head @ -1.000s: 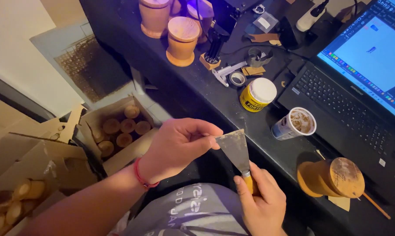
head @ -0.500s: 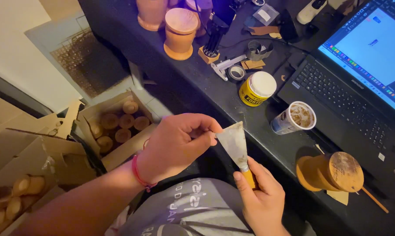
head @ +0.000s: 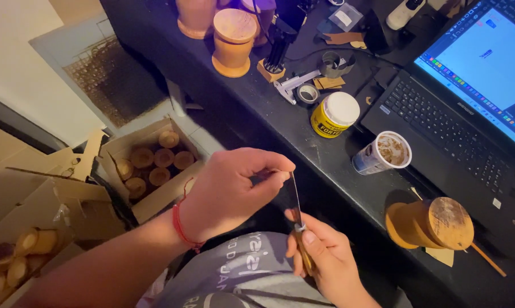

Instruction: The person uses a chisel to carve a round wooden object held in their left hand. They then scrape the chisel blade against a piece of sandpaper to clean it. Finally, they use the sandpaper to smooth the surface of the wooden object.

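My right hand (head: 326,262) grips the wooden handle of a putty knife (head: 296,214), held low over my lap. Its metal blade now faces the camera edge-on and points up. My left hand (head: 229,191), with a red string on the wrist, pinches the top of the blade between thumb and fingertips. Both hands hover just in front of the black desk (head: 251,102).
On the desk stand a yellow can with a white lid (head: 334,114), a paper cup (head: 383,153), an open laptop (head: 457,114), a wooden spool (head: 431,223) and clay-coloured pots (head: 233,40). Open cardboard boxes (head: 149,165) of wooden spools sit on the floor at left.
The knife blade has turned from broadside to edge-on. My left fingers have closed onto its tip. The view has shifted slightly.
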